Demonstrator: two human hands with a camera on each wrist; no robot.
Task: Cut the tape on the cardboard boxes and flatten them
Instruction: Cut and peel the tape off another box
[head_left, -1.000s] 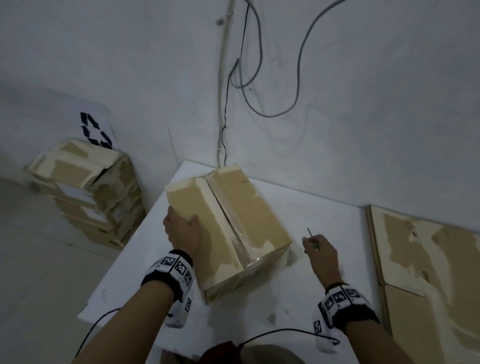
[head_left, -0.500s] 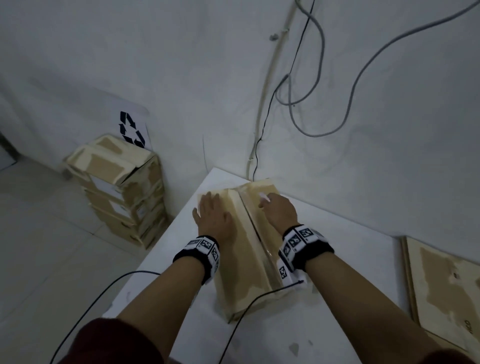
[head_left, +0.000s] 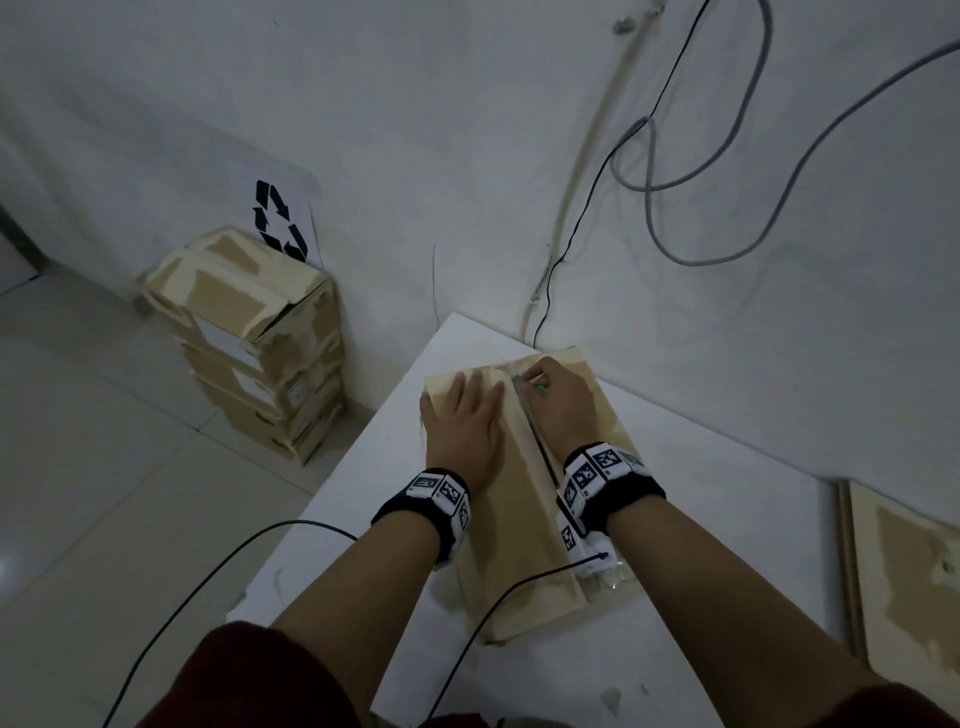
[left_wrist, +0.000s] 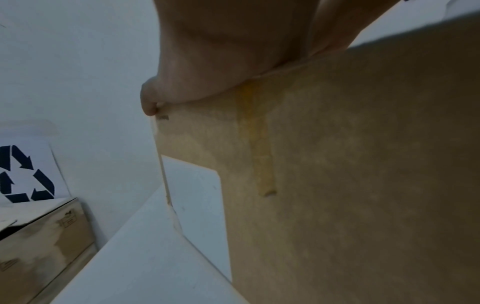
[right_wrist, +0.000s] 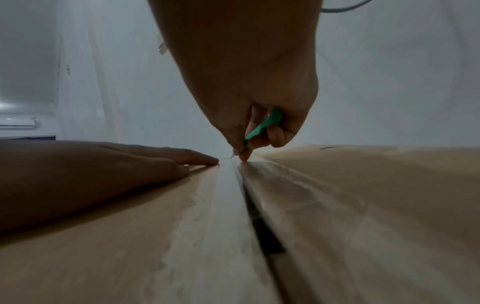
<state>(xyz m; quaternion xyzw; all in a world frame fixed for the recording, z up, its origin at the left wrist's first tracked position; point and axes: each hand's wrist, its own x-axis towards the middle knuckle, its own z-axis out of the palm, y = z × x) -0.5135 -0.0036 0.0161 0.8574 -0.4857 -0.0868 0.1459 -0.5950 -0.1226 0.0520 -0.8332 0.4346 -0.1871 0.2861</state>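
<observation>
Tan cardboard box (head_left: 519, 519) lying on white table (head_left: 701, 519), top patchy and worn, 2 flaps meeting at a clear-taped centre seam (right_wrist: 228, 195). Left hand (head_left: 462, 431) pressing flat, fingers straight. Right hand (head_left: 558, 410) pinching green cutter (right_wrist: 265, 125), tip touching seam's far end.

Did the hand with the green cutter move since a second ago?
Yes. The right hand left the bare table beside the box and now sits on its far end.

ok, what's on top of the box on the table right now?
On the cardboard box: the left hand pressed flat, and the right hand pinching a green-handled cutter at the taped centre seam. The blade tip is hidden by fingers.
</observation>
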